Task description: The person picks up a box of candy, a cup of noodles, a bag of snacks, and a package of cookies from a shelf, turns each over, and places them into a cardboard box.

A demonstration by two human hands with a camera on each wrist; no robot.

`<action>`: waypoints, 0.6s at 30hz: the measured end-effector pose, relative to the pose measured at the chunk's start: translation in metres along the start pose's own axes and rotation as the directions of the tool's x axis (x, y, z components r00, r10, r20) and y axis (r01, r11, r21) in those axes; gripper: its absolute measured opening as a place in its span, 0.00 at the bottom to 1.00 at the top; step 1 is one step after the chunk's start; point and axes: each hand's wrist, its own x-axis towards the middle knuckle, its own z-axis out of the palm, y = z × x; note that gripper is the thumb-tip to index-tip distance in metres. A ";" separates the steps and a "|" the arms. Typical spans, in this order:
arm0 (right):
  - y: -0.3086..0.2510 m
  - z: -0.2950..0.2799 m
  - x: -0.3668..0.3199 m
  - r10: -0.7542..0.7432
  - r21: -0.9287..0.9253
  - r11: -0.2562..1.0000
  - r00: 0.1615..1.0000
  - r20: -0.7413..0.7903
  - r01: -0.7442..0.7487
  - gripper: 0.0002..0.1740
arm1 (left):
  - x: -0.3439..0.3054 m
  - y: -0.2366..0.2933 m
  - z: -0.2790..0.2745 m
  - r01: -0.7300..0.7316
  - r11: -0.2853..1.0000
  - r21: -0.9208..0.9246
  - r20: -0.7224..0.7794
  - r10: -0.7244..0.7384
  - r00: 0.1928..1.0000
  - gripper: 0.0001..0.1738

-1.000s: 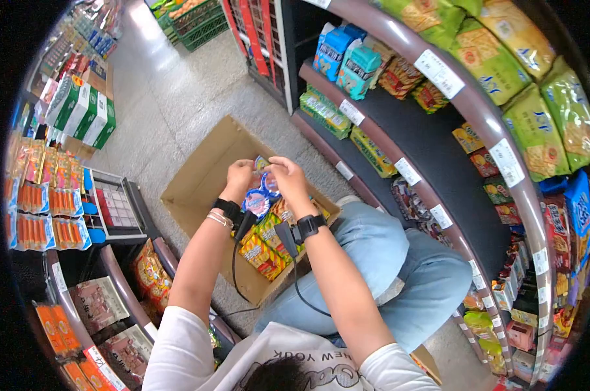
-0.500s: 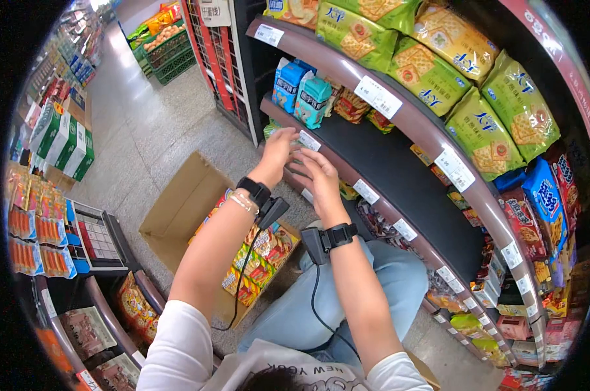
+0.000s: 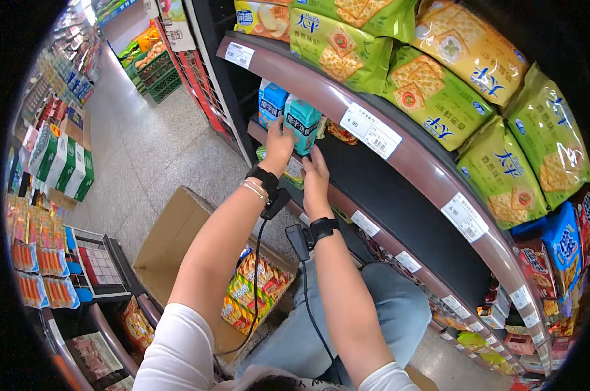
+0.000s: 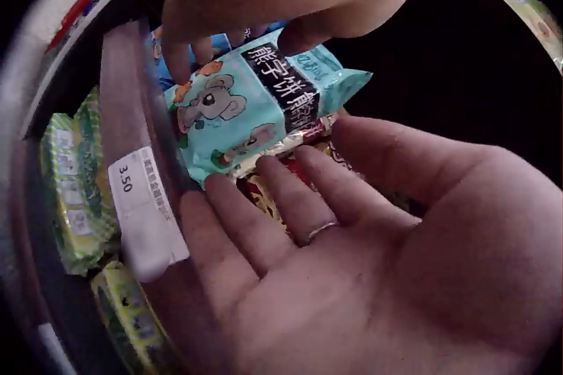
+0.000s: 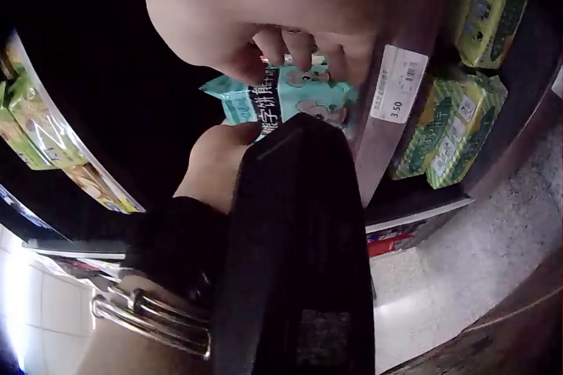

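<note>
Your left hand (image 3: 278,148) pinches the snack bag (image 3: 302,124) at the shelf (image 3: 386,173) edge, with your right hand (image 3: 316,173) straight-fingered against its base; let go while leaning, it could topple to the floor (image 3: 145,156).

The dark, curved shop shelf (image 3: 383,173) with a maroon front rail is carrying a teal foil snack packet printed with cartoon mice (image 3: 302,124), which is standing upright near its left end. A blue packet of the same shape (image 3: 271,102) is standing just beside it, and red-and-yellow wrapped snacks (image 3: 342,134) are lying behind. A white price label (image 4: 145,208) is sitting on the rail below the teal packet.
</note>
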 end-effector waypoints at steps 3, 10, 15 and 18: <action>0.005 0.002 0.022 -0.074 -0.031 0.997 0.997 0.028 0.075 0.30 | 0.012 -0.019 0.004 -0.032 0.999 0.041 -0.010 0.032 0.999 0.27; 0.010 0.003 0.040 -0.137 -0.180 0.974 0.990 0.026 0.139 0.29 | 0.019 -0.027 0.007 -0.040 0.999 0.025 -0.054 0.042 0.998 0.23; 0.004 -0.003 0.040 -0.183 -0.225 0.959 0.982 -0.039 0.170 0.23 | 0.007 -0.013 0.001 -0.082 0.996 0.025 -0.030 0.083 0.996 0.17; -0.007 -0.009 0.033 -0.201 -0.200 0.961 0.979 -0.038 0.190 0.18 | -0.014 0.014 -0.007 -0.031 0.998 -0.051 0.016 0.032 0.999 0.15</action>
